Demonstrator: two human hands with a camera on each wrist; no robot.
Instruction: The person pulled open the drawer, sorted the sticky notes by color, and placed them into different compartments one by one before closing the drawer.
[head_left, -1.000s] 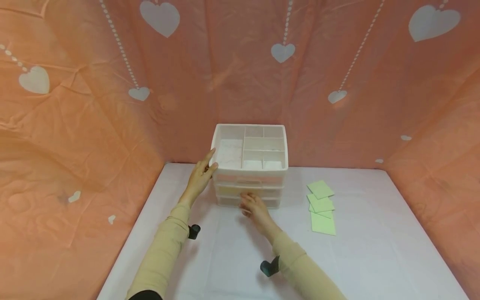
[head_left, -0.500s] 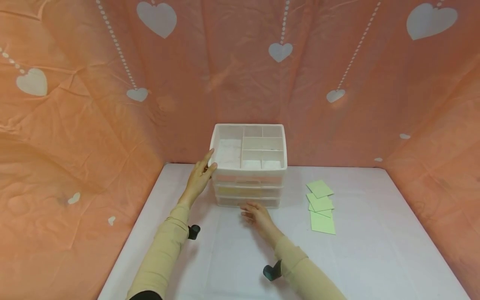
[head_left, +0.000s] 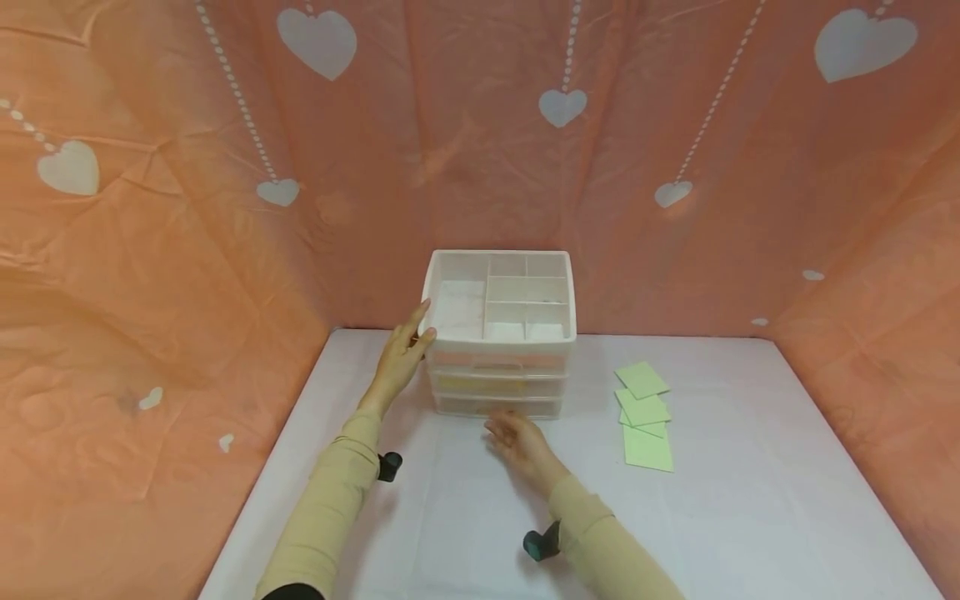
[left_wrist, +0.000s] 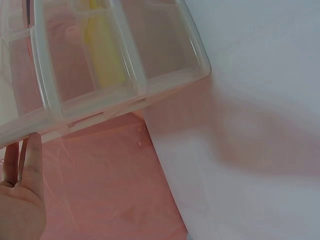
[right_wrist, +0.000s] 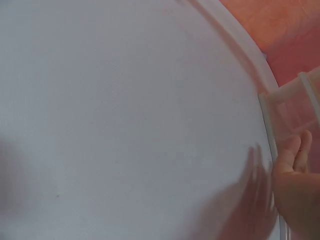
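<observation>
Orange cloth printed with white hearts hangs behind the drawer box and along both sides, and a white-covered table spreads beneath it. Two beige sleeves reach toward the box from in front. The drawer box itself stands upright at the back of the table, near the cloth, with three see-through drawers, all pushed in, under a tray divided into compartments. The person's left hand is open, fingers extended, touching the box at its left front corner. The right hand is just before the box, its fingers loosely bent and seemingly holding nothing, hiding part of the bottom drawer; whether the fingertips touch that drawer cannot be told. To the right of the box, well apart from the hands, lie several overlapping pale green paper squares. Small dark wrist devices show in front of the box, one at each sleeve. Something yellow shows through the box's middle drawer.
</observation>
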